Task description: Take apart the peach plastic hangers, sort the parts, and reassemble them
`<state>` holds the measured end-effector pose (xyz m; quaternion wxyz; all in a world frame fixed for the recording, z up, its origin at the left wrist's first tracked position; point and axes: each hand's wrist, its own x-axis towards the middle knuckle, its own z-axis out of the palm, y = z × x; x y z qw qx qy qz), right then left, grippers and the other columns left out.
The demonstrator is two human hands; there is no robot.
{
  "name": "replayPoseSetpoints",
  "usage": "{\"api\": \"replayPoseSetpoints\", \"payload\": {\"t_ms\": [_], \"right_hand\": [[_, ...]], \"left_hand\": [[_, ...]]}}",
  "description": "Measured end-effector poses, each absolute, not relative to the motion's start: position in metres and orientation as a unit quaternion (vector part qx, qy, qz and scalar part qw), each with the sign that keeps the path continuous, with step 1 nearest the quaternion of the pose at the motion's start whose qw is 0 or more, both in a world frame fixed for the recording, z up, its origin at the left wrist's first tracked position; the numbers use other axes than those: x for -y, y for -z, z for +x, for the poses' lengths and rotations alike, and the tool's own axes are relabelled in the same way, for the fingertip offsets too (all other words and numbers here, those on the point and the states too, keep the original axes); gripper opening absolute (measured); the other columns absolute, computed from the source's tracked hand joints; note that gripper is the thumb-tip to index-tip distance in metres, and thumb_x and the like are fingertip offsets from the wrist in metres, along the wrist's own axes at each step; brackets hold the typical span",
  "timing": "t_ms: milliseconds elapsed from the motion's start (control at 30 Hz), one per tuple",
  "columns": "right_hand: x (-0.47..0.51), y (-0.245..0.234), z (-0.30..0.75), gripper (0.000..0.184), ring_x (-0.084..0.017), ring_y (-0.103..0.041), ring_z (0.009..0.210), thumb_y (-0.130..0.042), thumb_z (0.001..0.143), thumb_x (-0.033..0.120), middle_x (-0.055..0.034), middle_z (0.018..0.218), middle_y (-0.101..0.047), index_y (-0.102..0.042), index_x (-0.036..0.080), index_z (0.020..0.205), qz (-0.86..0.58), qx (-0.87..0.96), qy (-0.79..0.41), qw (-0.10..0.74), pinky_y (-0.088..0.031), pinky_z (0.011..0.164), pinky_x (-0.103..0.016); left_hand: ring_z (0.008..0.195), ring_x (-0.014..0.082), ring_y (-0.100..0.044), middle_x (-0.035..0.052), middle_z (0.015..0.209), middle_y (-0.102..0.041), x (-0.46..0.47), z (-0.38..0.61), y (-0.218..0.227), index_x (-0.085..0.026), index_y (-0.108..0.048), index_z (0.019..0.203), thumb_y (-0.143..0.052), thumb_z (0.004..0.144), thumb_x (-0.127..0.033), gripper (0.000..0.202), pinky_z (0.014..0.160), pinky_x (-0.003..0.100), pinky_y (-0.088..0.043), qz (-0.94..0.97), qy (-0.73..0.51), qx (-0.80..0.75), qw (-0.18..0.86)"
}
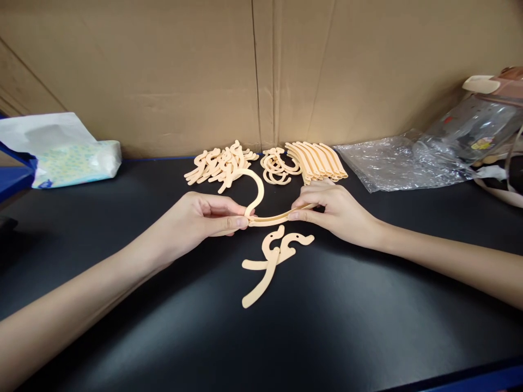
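Left hand (200, 215), closed, pinches hook (260, 188) and curved bar (269, 221) where they meet, apparently to steady both; right hand (333, 209), also closed, grips the bar's right end.

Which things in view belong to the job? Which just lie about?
Likely job:
curved beige strip and beige hook, between left hand and right hand
flat beige branched pieces in front
beige parts piled behind

Seemingly lying about:
clear plastic bag
pastel-patterned soft packet
brown-lidded clear bottle
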<state>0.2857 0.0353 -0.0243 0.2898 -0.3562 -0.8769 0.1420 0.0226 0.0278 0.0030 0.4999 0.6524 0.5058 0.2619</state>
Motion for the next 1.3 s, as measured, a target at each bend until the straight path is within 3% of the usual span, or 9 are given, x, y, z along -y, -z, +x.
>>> {"api": "replayPoseSetpoints", "payload": {"t_ms": [300, 533, 700, 833, 967, 1167, 1300], "right_hand": [[-0.036, 0.024, 0.284, 0.045, -0.014, -0.054, 0.067, -0.054, 0.093, 0.055, -0.0015, 0.071, -0.066, -0.073, 0.017, 0.076, -0.373, 0.857, -0.196, 0.296, -0.037, 0.071, -0.029], [-0.037, 0.026, 0.284, 0.042, -0.014, -0.058, 0.068, -0.060, 0.089, 0.054, -0.0027, 0.074, -0.069, -0.074, 0.016, 0.078, -0.410, 0.821, -0.252, 0.306, -0.040, 0.069, -0.028], [-0.037, 0.028, 0.285, 0.039, -0.015, -0.061, 0.067, -0.065, 0.084, 0.054, -0.0034, 0.077, -0.070, -0.075, 0.016, 0.079, -0.439, 0.782, -0.311, 0.316, -0.042, 0.066, -0.027], [-0.040, 0.028, 0.286, 0.040, -0.015, -0.060, 0.068, -0.065, 0.083, 0.054, -0.0024, 0.074, -0.070, -0.074, 0.016, 0.078, -0.459, 0.744, -0.354, 0.331, -0.042, 0.065, -0.027], [-0.044, 0.026, 0.286, 0.042, -0.014, -0.057, 0.071, -0.065, 0.082, 0.056, -0.0015, 0.073, -0.068, -0.073, 0.016, 0.072, -0.479, 0.707, -0.348, 0.387, -0.040, 0.069, -0.027], [-0.042, 0.024, 0.284, 0.044, -0.011, -0.048, 0.059, -0.063, 0.083, 0.058, 0.0014, 0.063, -0.060, -0.069, 0.016, 0.069, -0.502, 0.698, -0.329, 0.392, -0.035, 0.060, -0.027], [-0.034, 0.024, 0.284, 0.034, -0.011, -0.051, 0.058, -0.067, 0.083, 0.052, 0.0035, 0.067, -0.063, -0.062, 0.018, 0.081, -0.507, 0.744, -0.246, 0.360, -0.036, 0.059, -0.026]], "left_hand": [[0.066, 0.0082, -0.065, -0.0009, 0.074, -0.076, -0.028, 0.022, -0.001, -0.025, -0.080, 0.078, -0.081, 0.068, -0.033, 0.013, 0.060, 0.012, -0.051, 0.653, -0.263, -0.510, 0.494], [0.078, 0.0098, -0.070, -0.0029, 0.082, -0.079, -0.026, 0.025, 0.003, -0.029, -0.080, 0.085, -0.081, 0.071, -0.034, 0.015, 0.068, 0.012, -0.055, 0.642, -0.302, -0.509, 0.488], [0.078, 0.0120, -0.071, -0.0014, 0.082, -0.079, -0.025, 0.027, 0.003, -0.026, -0.080, 0.087, -0.079, 0.073, -0.035, 0.017, 0.070, 0.016, -0.056, 0.669, -0.313, -0.507, 0.444], [0.087, 0.0161, -0.073, -0.0002, 0.099, -0.079, -0.023, 0.029, 0.007, -0.025, -0.074, 0.111, -0.074, 0.080, -0.036, 0.033, 0.078, 0.023, -0.060, 0.685, -0.329, -0.489, 0.427], [0.090, 0.0163, -0.073, 0.0015, 0.115, -0.075, -0.019, 0.029, 0.014, -0.023, -0.058, 0.135, -0.064, 0.088, -0.038, 0.050, 0.092, 0.029, -0.058, 0.721, -0.335, -0.483, 0.368], [0.104, 0.0215, -0.070, 0.0001, 0.110, -0.076, -0.021, 0.023, 0.017, -0.024, -0.063, 0.129, -0.055, 0.094, -0.041, 0.040, 0.095, 0.030, -0.055, 0.795, -0.299, -0.482, 0.216], [0.101, 0.0221, -0.071, 0.0018, 0.109, -0.076, -0.022, 0.022, 0.017, -0.022, -0.065, 0.125, -0.053, 0.095, -0.042, 0.038, 0.087, 0.028, -0.056, 0.816, -0.291, -0.475, 0.152]]}}
